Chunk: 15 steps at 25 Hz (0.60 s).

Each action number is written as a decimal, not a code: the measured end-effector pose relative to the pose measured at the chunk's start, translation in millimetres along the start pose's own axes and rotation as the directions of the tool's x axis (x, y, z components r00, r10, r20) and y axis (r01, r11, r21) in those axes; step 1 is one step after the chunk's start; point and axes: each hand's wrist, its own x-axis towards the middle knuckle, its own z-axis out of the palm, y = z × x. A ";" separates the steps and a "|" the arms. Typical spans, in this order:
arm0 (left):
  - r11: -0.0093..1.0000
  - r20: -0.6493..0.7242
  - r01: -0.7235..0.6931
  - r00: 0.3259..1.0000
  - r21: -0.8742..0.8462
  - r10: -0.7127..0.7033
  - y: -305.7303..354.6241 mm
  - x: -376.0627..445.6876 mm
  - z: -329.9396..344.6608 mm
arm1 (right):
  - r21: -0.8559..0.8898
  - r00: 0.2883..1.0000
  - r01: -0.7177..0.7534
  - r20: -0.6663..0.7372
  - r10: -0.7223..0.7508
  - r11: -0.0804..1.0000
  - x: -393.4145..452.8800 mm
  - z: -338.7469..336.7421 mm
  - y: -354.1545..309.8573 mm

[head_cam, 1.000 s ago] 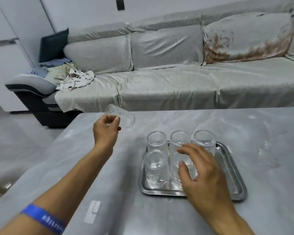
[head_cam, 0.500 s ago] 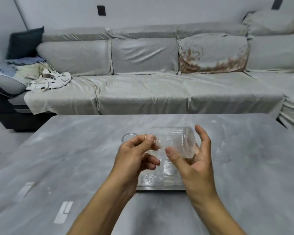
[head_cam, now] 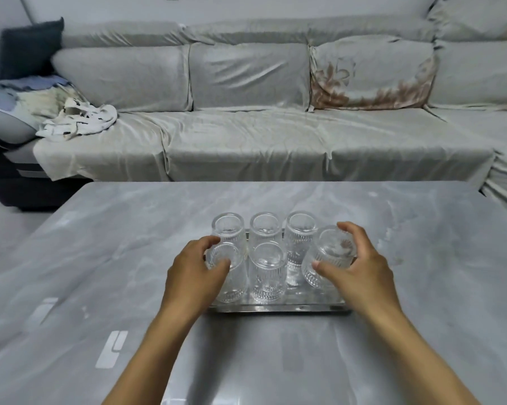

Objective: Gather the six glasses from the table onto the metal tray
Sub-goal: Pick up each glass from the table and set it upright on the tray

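A metal tray (head_cam: 278,307) lies on the grey table (head_cam: 100,258). Several clear ribbed glasses stand upside down on it in two rows. The back row holds three glasses (head_cam: 265,229). In the front row, my left hand (head_cam: 194,276) curls around the front left glass (head_cam: 232,276). The front middle glass (head_cam: 268,273) stands free. My right hand (head_cam: 360,267) grips the front right glass (head_cam: 328,258), which is tilted, its base leaning away from me, at the tray's right end.
A long grey covered sofa (head_cam: 246,135) runs behind the table, with crumpled clothes (head_cam: 77,121) on its left end and a dark cushion (head_cam: 30,48) above them. White markings (head_cam: 112,349) show on the table's near left.
Both hands held one glass sideways in the air over the tray; now it is upside down at the tray's front right in my right hand, and my left hand has dropped to the front left glass.
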 end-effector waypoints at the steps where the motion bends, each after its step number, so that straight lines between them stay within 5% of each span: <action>1: 1.000 -0.005 -0.007 1.000 0.018 0.007 -1.0 -0.4 0.0 | -0.028 1.000 0.023 0.020 -0.023 0.999 -0.9 5.7 0.0; 15: 1.000 0.020 -0.024 1.000 -0.008 0.024 -10.2 8.4 0.0 | -0.181 0.984 0.147 0.132 -0.124 0.972 7.2 44.1 23.7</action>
